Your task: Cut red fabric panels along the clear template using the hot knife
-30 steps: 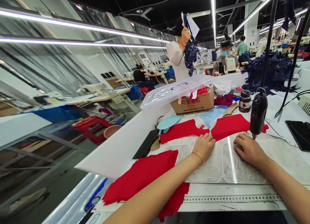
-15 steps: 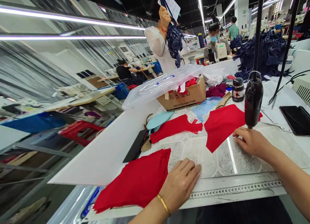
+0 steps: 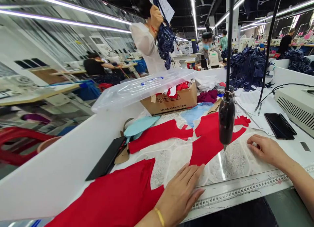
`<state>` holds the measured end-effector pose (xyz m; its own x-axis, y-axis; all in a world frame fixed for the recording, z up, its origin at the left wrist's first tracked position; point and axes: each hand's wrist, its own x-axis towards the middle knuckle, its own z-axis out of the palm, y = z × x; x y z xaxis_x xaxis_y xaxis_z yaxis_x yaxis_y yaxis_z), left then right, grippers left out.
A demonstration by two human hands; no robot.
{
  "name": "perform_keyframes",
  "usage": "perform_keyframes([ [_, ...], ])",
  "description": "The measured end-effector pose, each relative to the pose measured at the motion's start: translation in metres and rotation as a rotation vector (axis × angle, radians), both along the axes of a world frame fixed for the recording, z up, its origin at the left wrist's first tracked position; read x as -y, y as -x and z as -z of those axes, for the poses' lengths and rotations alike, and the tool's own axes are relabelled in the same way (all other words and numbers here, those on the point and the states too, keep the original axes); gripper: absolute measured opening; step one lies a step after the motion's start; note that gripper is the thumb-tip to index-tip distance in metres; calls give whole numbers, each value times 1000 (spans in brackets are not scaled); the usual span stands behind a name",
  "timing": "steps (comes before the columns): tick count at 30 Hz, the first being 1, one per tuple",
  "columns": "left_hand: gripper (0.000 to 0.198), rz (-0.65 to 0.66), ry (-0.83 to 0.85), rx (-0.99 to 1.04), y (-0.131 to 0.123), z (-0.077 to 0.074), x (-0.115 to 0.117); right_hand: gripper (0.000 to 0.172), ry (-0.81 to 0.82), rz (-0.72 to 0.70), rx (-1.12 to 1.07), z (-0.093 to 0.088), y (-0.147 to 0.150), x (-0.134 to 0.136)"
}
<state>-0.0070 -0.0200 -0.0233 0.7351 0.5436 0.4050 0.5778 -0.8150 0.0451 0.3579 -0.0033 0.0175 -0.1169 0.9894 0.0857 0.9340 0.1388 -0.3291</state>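
My left hand (image 3: 180, 196), with a gold bangle at the wrist, lies flat on a white lace panel (image 3: 235, 161) beside a large red fabric piece (image 3: 108, 197). My right hand (image 3: 266, 150) rests flat on the same panel, holding nothing. Just left of it, a black cylindrical hanging tool (image 3: 227, 120) has its tip down close above the lace. Under that tool lies a red cut fabric piece (image 3: 208, 145), and a second red piece (image 3: 159, 133) lies further left. A pale blue fabric piece (image 3: 141, 125) sits at the panel's far edge.
A cardboard box (image 3: 169, 101) of fabric stands beyond, under a clear plastic lid (image 3: 139, 89). Navy fabric (image 3: 247, 68) is heaped far right. A smartphone (image 3: 279, 125) and white machine (image 3: 296, 106) are right. A tape measure (image 3: 240, 191) runs along the front. A co-worker (image 3: 147, 40) holds up a navy garment.
My left hand has slid toward the table's near edge and my right hand has shifted slightly. The view has turned right, so the hanging tool and the table items sit further left.
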Motion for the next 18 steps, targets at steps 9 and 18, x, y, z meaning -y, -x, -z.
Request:
perform_keyframes([
  [9, 67, -96, -36, -181, 55, -20, 24, 32, -164, -13, -40, 17, 5, 7],
  [18, 55, -107, -123, -43, 40, -4, 19, 32, -498, -34, 102, 38, 7, 40],
])
